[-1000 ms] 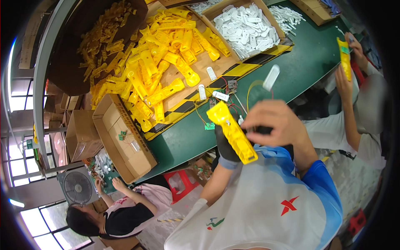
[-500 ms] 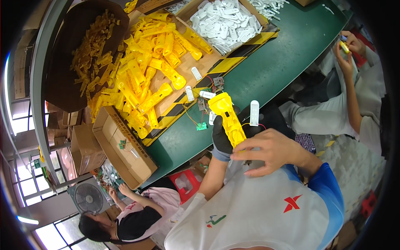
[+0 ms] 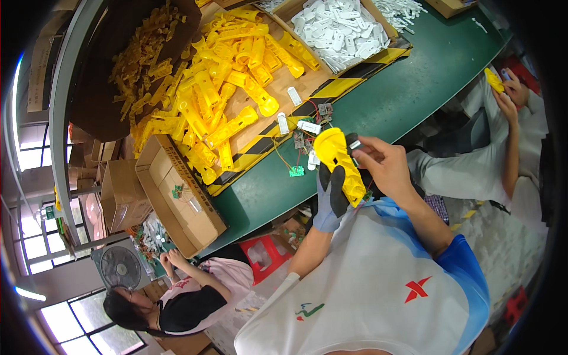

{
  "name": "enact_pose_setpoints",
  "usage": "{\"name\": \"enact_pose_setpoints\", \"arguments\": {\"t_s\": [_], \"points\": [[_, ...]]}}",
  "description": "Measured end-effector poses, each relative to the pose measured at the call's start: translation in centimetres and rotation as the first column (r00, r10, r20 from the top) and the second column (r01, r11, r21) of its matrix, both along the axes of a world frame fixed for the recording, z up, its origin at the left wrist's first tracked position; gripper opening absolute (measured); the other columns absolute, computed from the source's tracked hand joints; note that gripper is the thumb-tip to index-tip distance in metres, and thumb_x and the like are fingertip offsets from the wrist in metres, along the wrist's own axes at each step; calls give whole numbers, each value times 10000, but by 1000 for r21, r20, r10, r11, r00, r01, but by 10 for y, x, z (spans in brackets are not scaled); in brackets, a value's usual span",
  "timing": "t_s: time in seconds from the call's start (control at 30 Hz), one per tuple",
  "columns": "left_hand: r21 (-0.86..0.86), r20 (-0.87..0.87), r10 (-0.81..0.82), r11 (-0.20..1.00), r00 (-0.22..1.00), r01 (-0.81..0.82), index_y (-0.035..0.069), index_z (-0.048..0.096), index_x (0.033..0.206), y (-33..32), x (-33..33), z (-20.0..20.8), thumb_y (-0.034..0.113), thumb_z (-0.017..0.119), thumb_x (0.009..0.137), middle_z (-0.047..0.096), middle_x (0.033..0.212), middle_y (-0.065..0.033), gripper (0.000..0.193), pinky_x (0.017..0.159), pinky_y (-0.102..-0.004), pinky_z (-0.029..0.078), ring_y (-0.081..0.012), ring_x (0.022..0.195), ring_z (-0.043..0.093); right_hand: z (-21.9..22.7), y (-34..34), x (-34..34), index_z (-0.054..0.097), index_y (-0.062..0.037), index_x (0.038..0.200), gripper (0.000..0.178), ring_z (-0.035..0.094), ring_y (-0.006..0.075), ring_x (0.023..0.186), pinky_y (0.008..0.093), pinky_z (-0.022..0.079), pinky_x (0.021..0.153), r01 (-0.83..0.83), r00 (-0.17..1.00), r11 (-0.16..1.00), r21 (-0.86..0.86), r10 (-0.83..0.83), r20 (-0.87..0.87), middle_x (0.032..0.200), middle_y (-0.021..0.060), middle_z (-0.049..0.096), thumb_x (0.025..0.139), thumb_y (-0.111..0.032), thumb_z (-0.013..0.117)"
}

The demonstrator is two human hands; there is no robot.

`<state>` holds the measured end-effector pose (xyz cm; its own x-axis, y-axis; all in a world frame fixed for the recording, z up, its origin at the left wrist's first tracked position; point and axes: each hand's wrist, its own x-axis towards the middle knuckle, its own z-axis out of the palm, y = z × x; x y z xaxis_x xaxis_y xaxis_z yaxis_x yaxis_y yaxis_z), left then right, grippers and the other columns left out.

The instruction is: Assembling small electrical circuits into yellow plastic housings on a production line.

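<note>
My left hand [image 3: 332,200], in a grey and black glove, is closed around a yellow plastic flashlight shell [image 3: 343,161]. The shell is tilted, its wide round head toward the table and its narrow end toward my shirt. At the right side of that head, my bare right hand [image 3: 387,168] pinches a small white-and-dark part [image 3: 354,144] between thumb and fingers. Most of this part is hidden by the fingers. A bit of green and thin wire shows by the shell's narrow end. White oblong panels [image 3: 309,126] and a green circuit board [image 3: 296,171] with wires lie beyond my hands.
Yellow shells [image 3: 204,97] lie piled on a wooden board edged with striped tape. Behind are a box of white pieces [image 3: 340,29] and the green table [image 3: 426,71]. A cardboard tray [image 3: 195,228] stands left. Co-workers sit left and right, the right one holding a yellow piece [image 3: 494,80].
My right hand has moved from the shell's narrow end up to its head. The white panel dangling at the shell's right no longer shows there. My view has shifted slightly.
</note>
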<state>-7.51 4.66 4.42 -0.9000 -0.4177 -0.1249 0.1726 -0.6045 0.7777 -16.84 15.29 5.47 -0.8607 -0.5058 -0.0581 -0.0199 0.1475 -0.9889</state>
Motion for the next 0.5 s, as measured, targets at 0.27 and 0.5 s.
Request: {"name": "enact_pose_setpoints", "arguments": {"t_s": [0.27, 0.5], "points": [[-150, -188, 154, 971, 970, -184, 3, 424, 1382, -42, -8, 12, 543, 529, 936, 555, 1323, -167, 708, 1022, -405, 430, -294, 1207, 554, 14, 4, 2, 689, 21, 852, 83, 529, 46, 536, 198, 418, 503, -144, 984, 989, 39, 147, -100, 674, 41, 639, 848, -59, 711], [-55, -436, 165, 976, 885, -209, 154, 497, 1350, -76, -4, 20, 291, 626, 943, 556, 1292, -81, 448, 1097, -483, 358, -307, 1240, 500, 6, 1, 6, 650, 0, 904, 89, 449, 13, 531, 190, 328, 477, -166, 869, 892, -421, 334, 366, 711, -28, 584, 878, -72, 694]]}}
